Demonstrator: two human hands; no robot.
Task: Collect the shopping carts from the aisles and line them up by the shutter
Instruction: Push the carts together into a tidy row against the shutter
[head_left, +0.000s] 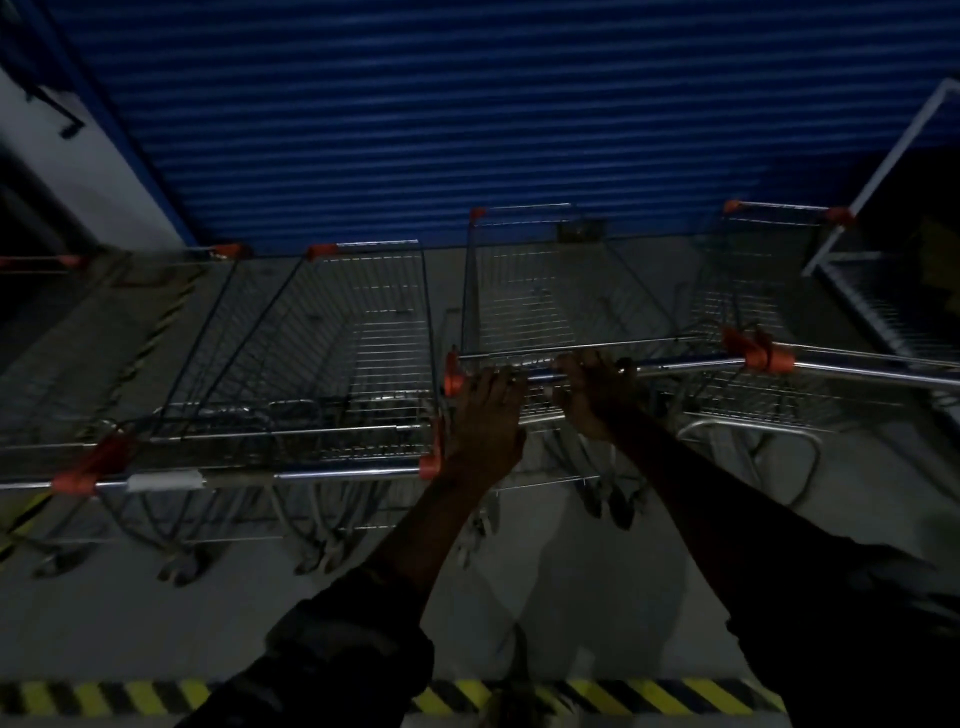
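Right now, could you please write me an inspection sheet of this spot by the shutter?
Surface: grey concrete floor, with a yellow-black hazard stripe across the near edge.
Job's things: the middle cart faces the blue shutter. The left cart and right cart stand on either side of it. No goods seen in the baskets.
Clutter: nothing seen.
Hands: the left hand and right hand both grip the middle cart's handle.
Cables: nothing seen.
Surroundings: a white rack stands at the right. The light is dim.
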